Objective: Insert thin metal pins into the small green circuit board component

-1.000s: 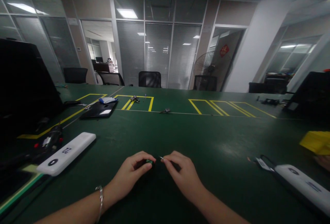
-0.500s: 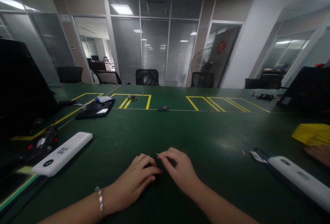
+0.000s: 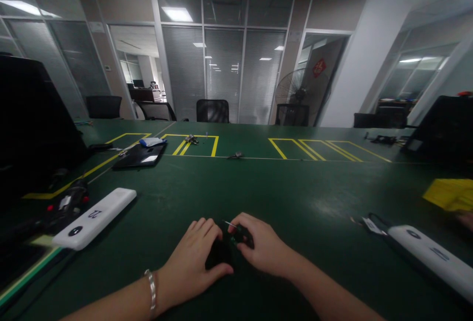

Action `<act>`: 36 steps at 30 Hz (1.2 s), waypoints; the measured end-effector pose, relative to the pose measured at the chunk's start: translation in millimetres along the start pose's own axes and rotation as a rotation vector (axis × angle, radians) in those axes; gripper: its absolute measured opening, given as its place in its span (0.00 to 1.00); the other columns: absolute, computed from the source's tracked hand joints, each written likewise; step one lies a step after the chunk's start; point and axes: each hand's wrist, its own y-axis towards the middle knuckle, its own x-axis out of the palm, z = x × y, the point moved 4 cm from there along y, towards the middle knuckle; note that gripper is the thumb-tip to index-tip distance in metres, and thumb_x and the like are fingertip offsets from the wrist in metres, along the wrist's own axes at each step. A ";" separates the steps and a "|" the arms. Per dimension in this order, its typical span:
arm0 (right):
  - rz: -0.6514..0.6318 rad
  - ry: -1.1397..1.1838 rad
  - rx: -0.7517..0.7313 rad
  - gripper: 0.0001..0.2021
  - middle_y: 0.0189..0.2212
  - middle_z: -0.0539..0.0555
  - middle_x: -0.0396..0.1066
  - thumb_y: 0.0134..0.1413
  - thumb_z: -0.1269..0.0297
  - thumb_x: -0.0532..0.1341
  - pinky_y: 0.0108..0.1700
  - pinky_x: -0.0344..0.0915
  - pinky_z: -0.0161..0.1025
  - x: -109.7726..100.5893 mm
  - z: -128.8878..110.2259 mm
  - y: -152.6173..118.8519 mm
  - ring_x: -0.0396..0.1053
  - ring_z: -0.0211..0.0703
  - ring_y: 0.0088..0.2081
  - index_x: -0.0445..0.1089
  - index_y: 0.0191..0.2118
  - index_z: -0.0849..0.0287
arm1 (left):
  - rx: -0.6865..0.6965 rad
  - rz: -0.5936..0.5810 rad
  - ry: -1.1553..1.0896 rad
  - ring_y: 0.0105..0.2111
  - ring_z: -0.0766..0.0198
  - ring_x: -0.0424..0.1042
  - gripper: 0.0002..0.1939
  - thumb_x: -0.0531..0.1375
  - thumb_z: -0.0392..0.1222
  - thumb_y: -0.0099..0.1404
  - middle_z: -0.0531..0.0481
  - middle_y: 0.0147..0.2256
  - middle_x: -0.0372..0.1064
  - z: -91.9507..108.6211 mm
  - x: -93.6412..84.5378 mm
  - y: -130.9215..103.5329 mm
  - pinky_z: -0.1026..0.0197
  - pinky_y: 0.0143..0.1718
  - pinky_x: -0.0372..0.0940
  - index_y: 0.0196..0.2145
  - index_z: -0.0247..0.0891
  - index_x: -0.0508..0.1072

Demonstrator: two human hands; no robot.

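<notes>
My left hand (image 3: 197, 257) rests low over the green table (image 3: 192, 188), its thumb spread away from the fingers. Between that thumb and the fingers is a dark patch; I cannot tell whether it is an object or shadow. Just to the right, my right hand (image 3: 262, 244) has its fingers curled around a thin metal rod (image 3: 229, 223), whose tip points up and left toward my left fingers. Something small and greenish shows below the rod, by the right fingertips, too dim to name. The two hands are close together but apart.
A white power bank (image 3: 99, 215) marked 22 lies at left; another white power bank (image 3: 424, 244) lies at right. Farther off are a black clipboard-like slab (image 3: 129, 160), a small dark part (image 3: 235, 155) and metal pieces (image 3: 191, 139). A yellow object (image 3: 449, 194) is by another person's hand.
My left thumb has swung down and away from its fingers. My right fingers have opened out from a pinch to a looser curl, showing more of the rod. The view has shifted slightly.
</notes>
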 end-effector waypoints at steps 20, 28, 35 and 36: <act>0.225 0.339 0.051 0.13 0.36 0.50 0.68 0.50 0.74 0.62 0.40 0.63 0.38 15.7 -2.0 0.3 0.68 0.42 0.37 0.63 0.42 0.55 | -0.109 0.036 -1.109 0.46 0.55 0.71 0.20 0.63 0.29 0.56 0.46 0.43 0.70 -16.1 7.2 14.3 0.48 0.50 0.62 0.45 0.39 0.65; 0.199 0.361 0.038 0.14 0.35 0.50 0.68 0.49 0.76 0.62 0.38 0.63 0.37 15.9 -10.3 0.1 0.68 0.41 0.36 0.63 0.41 0.56 | -0.109 -0.026 -1.087 0.42 0.57 0.71 0.22 0.64 0.28 0.55 0.46 0.44 0.70 -17.5 12.5 12.6 0.52 0.45 0.64 0.48 0.39 0.67; 0.191 0.318 0.007 0.13 0.33 0.49 0.67 0.48 0.77 0.62 0.38 0.63 0.37 14.8 -12.1 -0.9 0.66 0.41 0.35 0.64 0.39 0.56 | -0.112 -0.054 -1.094 0.39 0.60 0.72 0.23 0.63 0.28 0.57 0.47 0.41 0.73 -14.2 12.9 11.6 0.56 0.42 0.64 0.50 0.37 0.69; 0.192 0.310 0.001 0.13 0.33 0.49 0.67 0.48 0.77 0.62 0.38 0.63 0.37 15.0 -12.1 -1.1 0.66 0.41 0.36 0.64 0.39 0.56 | -0.104 -0.064 -1.101 0.40 0.60 0.72 0.23 0.62 0.27 0.57 0.47 0.41 0.74 -12.8 12.8 11.5 0.56 0.42 0.64 0.50 0.38 0.69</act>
